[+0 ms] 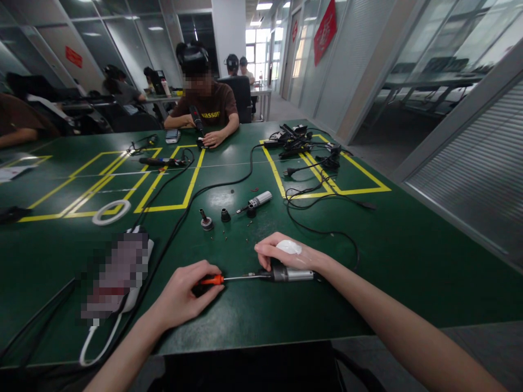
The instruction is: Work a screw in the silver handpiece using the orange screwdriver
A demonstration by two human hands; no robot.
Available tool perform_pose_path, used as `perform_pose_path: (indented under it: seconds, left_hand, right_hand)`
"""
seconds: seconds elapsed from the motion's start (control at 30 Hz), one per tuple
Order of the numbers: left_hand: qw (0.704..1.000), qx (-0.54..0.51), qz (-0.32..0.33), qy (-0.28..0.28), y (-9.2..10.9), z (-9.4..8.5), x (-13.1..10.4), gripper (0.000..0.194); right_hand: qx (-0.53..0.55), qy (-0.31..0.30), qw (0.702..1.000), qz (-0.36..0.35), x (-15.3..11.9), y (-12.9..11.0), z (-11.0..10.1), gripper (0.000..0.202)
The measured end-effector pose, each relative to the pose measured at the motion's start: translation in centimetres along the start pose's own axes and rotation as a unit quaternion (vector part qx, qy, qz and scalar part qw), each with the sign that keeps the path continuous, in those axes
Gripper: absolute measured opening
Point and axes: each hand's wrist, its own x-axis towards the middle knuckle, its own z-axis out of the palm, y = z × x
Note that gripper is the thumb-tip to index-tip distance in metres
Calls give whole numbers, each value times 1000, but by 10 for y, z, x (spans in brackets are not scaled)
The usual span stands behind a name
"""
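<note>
My left hand [190, 291] is closed round the orange handle of a screwdriver [245, 277], its metal shaft lying toward the right. The shaft's tip meets the black front end of a black-and-silver cylindrical tool body [292, 274]. Curled over that black end are the fingers of my right hand [286, 253], which has a white patch on its back; the fingertips are partly hidden. Farther up the table lie a second silver tool body [260, 199], a black collar [225, 215] and a round metal-and-black part [206, 220]. Several tiny screws are scattered between them and my hands.
Left of my arm lie a blurred-out device with a white cable [92, 343] and a tape roll [111, 212]. Black cords [196, 196] cross the green table [229, 326]. A pile of black tools [292, 139] sits back right. Opposite, a person [208, 109] handles a black tool.
</note>
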Motion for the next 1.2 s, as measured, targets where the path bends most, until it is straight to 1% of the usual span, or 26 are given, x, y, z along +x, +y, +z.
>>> perform_pose_path:
  seconds: [0.27, 0.5, 0.73, 1.2]
  left_hand:
    - [1000, -1, -5, -2, 0, -1, 0, 8]
    - [1000, 3, 8, 0, 0, -1, 0, 10]
    - [1000, 17, 7, -5, 0, -1, 1, 15]
    - [1000, -5, 1, -1, 0, 1, -2, 14]
  right_hand:
    - [5, 1, 1000, -1, 0, 2, 0, 68]
    - [-5, 0, 1000, -4, 0, 2, 0, 68]
    - [-5, -2, 1000, -4, 0, 2, -1, 69]
    - [-6, 3, 1000, 0, 0, 0, 1, 71]
